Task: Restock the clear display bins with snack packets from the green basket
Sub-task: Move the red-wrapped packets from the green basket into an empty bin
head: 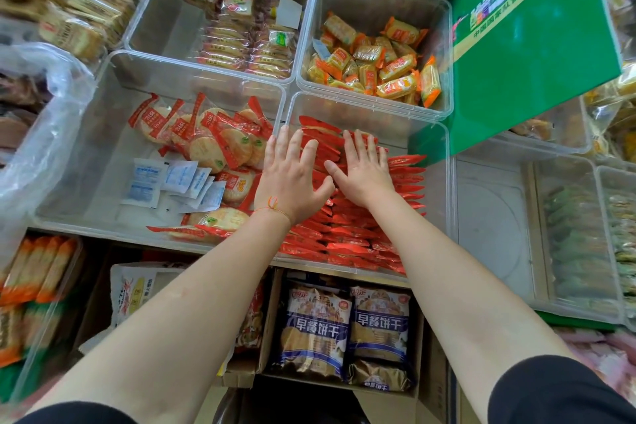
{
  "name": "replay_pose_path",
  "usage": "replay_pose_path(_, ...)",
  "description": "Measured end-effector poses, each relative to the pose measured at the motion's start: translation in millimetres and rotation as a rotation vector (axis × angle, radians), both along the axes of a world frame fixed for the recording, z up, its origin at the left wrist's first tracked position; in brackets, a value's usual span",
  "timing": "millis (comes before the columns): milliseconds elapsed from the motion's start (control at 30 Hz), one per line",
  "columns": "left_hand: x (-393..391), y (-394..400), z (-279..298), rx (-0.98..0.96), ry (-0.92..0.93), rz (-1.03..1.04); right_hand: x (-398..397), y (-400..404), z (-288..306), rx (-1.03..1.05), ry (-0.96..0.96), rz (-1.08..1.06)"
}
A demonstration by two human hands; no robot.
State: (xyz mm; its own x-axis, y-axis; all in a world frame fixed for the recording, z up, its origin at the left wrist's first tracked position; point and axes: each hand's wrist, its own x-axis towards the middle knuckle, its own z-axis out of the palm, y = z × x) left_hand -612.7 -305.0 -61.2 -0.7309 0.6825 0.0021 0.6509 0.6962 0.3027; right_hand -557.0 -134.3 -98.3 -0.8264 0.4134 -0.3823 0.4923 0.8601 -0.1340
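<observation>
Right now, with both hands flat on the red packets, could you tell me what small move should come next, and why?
Probably press down and smooth the red packets level. Both the left hand and right hand lie flat with fingers spread on the stack, which sits high in its bin, with rows leaning unevenly.

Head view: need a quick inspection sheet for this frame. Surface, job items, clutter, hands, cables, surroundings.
Surface: shelf of clear display bins, side by side; front edge of the red-packet bin in view.
Job's things: red snack packets stacked in rows in that bin; green basket not identifiable.
Clutter: white sachets loose in the left bin among round cracker packs.
Grippers: left hand and right hand flat, fingers straight, pressing on the red packets.
Cables: nothing seen.
Surroundings: orange-yellow packets in the bin behind; green sign board at right; blue biscuit bags in a carton below.
</observation>
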Motion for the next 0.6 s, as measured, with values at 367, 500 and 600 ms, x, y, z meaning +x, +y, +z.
replay_pose_path(367, 1, -5, 0, 0.02, -0.002, -0.047, 74, -57, 54, -0.113, 0.416, -0.079)
replay_pose_path(500, 48, -2, 16, 0.075, -0.057, -0.11, 133, -55, 81, -0.207, 0.477, -0.214)
replay_pose_path(600, 129, 21, 34, 0.21, -0.18, -0.158, 187, -41, 93, -0.193, 0.577, -0.344)
